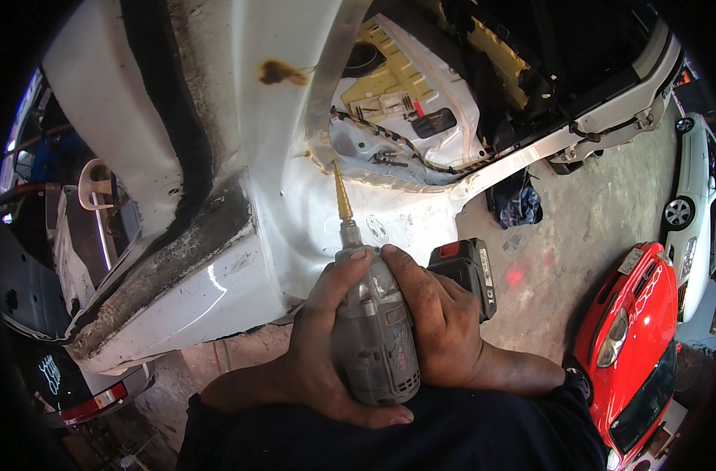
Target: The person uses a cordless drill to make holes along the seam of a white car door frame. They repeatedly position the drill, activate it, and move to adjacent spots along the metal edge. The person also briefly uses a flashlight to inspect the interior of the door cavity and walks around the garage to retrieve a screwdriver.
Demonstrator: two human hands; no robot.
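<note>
A grey, worn cordless drill (377, 337) is held between my two hands in front of my body. My left hand (320, 334) wraps its left side, with the thumb beneath the rear end. My right hand (442, 318) closes round its right side, where the handle is mostly hidden. The black battery (469, 276) with a red patch sticks out beyond my right fingers. A gold step drill bit (342, 195) points away from me, its tip at the inner seam of the white car body (295, 204); whether it touches cannot be told.
A brown rust-coloured stain (283, 73) marks the panel. Through the opening run a wiring harness (397, 140) and a bare floor pan with small tools. A dark cloth bundle (516, 200) lies on the concrete. A red car (632, 337) and a white car (694, 204) stand at right.
</note>
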